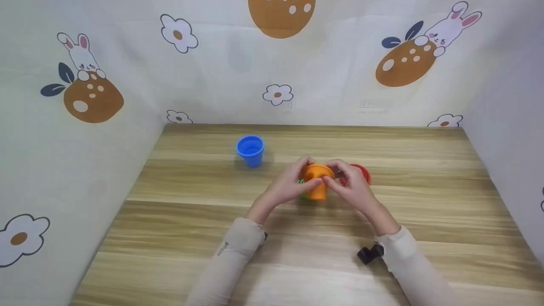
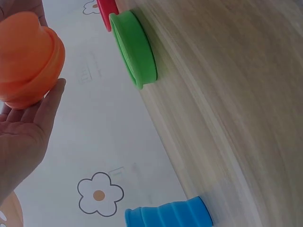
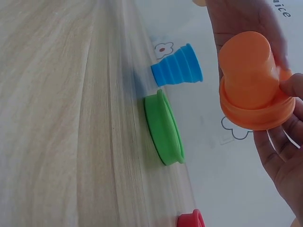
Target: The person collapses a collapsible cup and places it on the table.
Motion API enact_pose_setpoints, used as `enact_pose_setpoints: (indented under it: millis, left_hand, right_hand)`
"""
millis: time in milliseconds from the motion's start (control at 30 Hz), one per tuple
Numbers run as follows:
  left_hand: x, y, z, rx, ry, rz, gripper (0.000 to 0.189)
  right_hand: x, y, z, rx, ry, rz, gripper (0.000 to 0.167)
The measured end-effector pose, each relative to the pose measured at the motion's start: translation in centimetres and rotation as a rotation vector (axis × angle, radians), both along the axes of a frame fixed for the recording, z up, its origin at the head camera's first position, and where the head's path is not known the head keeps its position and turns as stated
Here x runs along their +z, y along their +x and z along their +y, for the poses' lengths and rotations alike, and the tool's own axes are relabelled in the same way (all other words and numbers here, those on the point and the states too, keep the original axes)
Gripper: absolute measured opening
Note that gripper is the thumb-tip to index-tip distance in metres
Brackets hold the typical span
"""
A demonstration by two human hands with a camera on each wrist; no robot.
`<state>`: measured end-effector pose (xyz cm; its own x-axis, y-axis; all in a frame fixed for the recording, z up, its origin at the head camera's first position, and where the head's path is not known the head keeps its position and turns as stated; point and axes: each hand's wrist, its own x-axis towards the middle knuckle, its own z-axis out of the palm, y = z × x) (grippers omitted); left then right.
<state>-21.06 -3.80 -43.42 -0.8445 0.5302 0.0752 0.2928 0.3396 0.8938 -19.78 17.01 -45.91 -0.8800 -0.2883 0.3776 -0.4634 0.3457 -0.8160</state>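
Note:
An orange collapsible cup (image 1: 316,187) is held up off the table between both hands. My left hand (image 1: 291,187) grips its left side, thumb on the near wall and fingers behind the rim. The right hand (image 1: 353,187) grips the opposite side, its thumb pressing the near wall. In the right wrist view the narrow part of the orange cup (image 3: 248,71) stands out from a wide folded rim, and its side looks dented near the thumbs. Beneath and behind the hands sits a low green cup (image 3: 163,127), folded flat and mostly hidden in the head view.
A blue collapsible cup (image 1: 250,151) stands extended at the back left of the wooden table (image 1: 178,229). Behind the right hand is a low red cup (image 1: 364,173), partly covered. Patterned walls (image 1: 229,63) enclose the table at the back and sides.

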Motion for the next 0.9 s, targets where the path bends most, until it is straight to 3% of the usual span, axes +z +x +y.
enact_pose_setpoints:
  millis: [333, 533, 767, 900]
  left_hand:
    - [-0.03, -0.11, 0.01, -0.011, 0.006, 0.018, 0.030]
    - [-0.01, -0.06, 0.16, 0.019, -0.008, 0.029, 0.029]
    - [-0.04, -0.08, 0.43, 0.104, -0.007, 0.064, 0.017]
    - [-0.02, -0.12, 0.40, 0.112, -0.002, 0.046, 0.016]
  right_hand:
    - [-0.16, -0.04, 0.11, 0.002, 0.007, 0.020, 0.023]
    - [-0.16, -0.03, 0.08, -0.006, 0.013, 0.034, 0.021]
    - [-0.47, -0.06, 0.02, 0.005, -0.008, 0.065, 0.020]
    - [-0.55, -0.07, 0.00, 0.005, -0.013, 0.065, 0.019]
